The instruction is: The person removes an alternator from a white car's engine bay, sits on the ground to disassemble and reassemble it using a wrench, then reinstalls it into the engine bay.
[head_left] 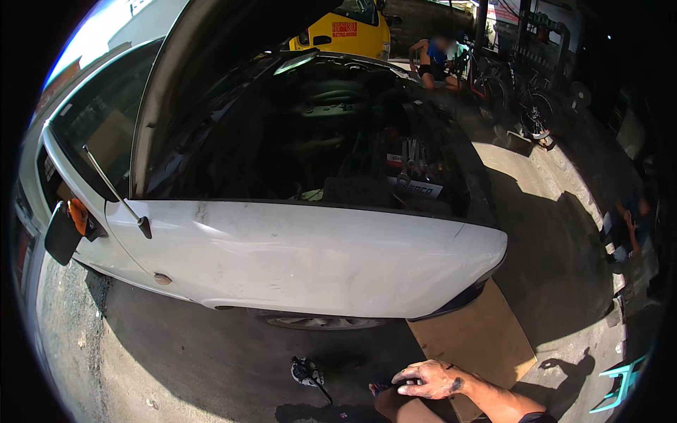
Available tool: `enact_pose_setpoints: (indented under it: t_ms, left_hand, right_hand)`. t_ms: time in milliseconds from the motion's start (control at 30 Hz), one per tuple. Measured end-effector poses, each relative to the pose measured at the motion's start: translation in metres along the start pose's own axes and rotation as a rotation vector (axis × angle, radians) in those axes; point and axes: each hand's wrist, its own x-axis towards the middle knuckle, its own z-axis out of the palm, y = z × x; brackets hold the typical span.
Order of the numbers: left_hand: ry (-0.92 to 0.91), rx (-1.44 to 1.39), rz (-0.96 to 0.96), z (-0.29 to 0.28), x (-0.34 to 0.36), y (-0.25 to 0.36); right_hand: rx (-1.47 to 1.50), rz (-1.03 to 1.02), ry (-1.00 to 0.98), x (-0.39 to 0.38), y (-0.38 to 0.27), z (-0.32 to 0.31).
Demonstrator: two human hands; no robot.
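Note:
My right hand (425, 378), smudged with dark grime, reaches in from the lower right. Its fingers lie stretched over a bare limb (416, 411), and no tool shows in it. Whether that limb is my left forearm or a leg is hard to tell, and the fingers of my left hand cannot be made out. Beyond my hands stands a white car (331, 257) with its hood (156, 106) raised. Several wrenches (416, 156) lie in the engine bay, on or beside a battery (417, 187). A dark round device with a bar (307, 371) rests on the ground left of my hand.
A cardboard sheet (486, 331) lies by the front bumper. A teal stool (622, 386) is at the lower right. Bicycles (532, 106) and a seated person (434, 63) are at the back right; another person (627, 229) is at the right edge. Behind stands a yellow vehicle (345, 37).

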Motion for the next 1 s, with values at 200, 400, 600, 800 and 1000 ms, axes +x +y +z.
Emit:
enact_pose_setpoints:
  t_ms: [200,400,600,800,1000]
  left_hand:
    - [-0.016,0.171,-0.286,-0.059,-0.077,0.027]
    - [-0.050,0.274,-0.399,-0.001,-0.079,0.099]
    - [-0.010,0.276,-0.247,0.162,-0.043,0.230]
    - [-0.054,0.404,-0.134,0.215,-0.039,0.268]
    - [-0.036,0.541,0.011,0.190,-0.036,0.210]
  right_hand:
    - [0.304,-0.109,0.785,-0.055,-0.034,-0.191]
    - [-0.288,0.003,1.015,0.053,0.010,-0.389]
    - [-0.795,-0.042,0.688,0.141,0.046,-0.469]
    - [-0.530,0.031,0.612,0.149,0.041,-0.477]
    - [-0.450,-0.089,0.884,0.109,0.003,-0.408]
